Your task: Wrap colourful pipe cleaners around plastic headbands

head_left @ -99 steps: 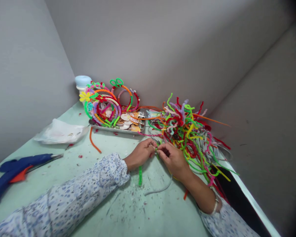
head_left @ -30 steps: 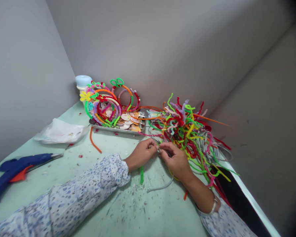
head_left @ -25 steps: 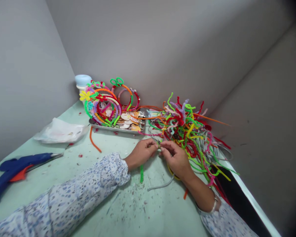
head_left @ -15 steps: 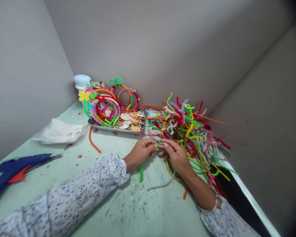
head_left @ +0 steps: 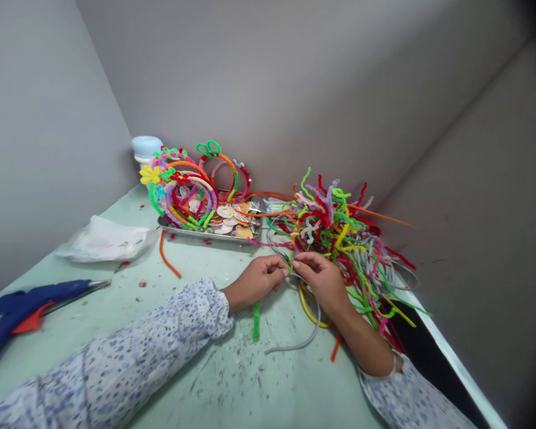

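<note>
My left hand (head_left: pixel 259 279) is closed in a pinch on a green pipe cleaner (head_left: pixel 256 322), whose fuzzy end hangs below the palm. Fingertip to fingertip with it, my right hand (head_left: pixel 320 279) pinches too, at a short green piece between the hands. A thin grey band (head_left: pixel 315 333) curves down from under the right fingers, its free end lying on the table. Whether the right fingers grip the band, the green pipe cleaner or both is hard to make out. A yellow loop (head_left: pixel 304 304) lies beneath the right hand.
Behind my right hand spreads a tangled heap of coloured pipe cleaners (head_left: pixel 339 232). Decorated headbands (head_left: pixel 212 205) stand in a metal tray (head_left: pixel 205 237) with shell-like pieces. At left are a blue glue gun (head_left: pixel 49 292), a plastic bag (head_left: pixel 107 241) and a light-blue-lidded container (head_left: pixel 146 146).
The hanging green end has dropped slightly lower. The grey band now bows wider below my right hand. Both hands stay close together, their fingers shifted a little.
</note>
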### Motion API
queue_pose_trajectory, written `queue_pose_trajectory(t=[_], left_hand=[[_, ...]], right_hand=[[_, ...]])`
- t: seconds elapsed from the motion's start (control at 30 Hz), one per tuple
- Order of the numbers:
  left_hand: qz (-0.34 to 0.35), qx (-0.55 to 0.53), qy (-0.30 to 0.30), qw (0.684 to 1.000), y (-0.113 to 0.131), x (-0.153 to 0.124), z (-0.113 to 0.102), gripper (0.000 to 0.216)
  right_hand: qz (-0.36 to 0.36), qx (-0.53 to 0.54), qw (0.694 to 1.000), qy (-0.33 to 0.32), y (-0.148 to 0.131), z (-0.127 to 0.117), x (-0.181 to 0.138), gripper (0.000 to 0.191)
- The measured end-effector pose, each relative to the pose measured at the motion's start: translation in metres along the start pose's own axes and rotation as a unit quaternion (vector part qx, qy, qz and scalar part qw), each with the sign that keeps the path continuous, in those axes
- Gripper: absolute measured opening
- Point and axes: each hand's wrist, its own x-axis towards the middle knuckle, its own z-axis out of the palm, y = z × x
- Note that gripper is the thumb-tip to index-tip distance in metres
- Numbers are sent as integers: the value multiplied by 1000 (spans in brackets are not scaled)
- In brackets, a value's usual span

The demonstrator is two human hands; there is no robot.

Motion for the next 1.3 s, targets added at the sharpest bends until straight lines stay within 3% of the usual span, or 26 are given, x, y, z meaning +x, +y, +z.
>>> queue_pose_trajectory(t=[0.4,0.9,1.3], left_hand=[[-40,12,-18,999,-3,2,-1,24],[-37,26,-11,999,-1,4,-1,21],[-23,32,5,999,2,4,-1,19]], right_hand=[[-73,7,997,15,7,1,0,15],[-115,15,993,15,7,1,-4,13],[-181,-64,981,-10,3,1,-12,7]])
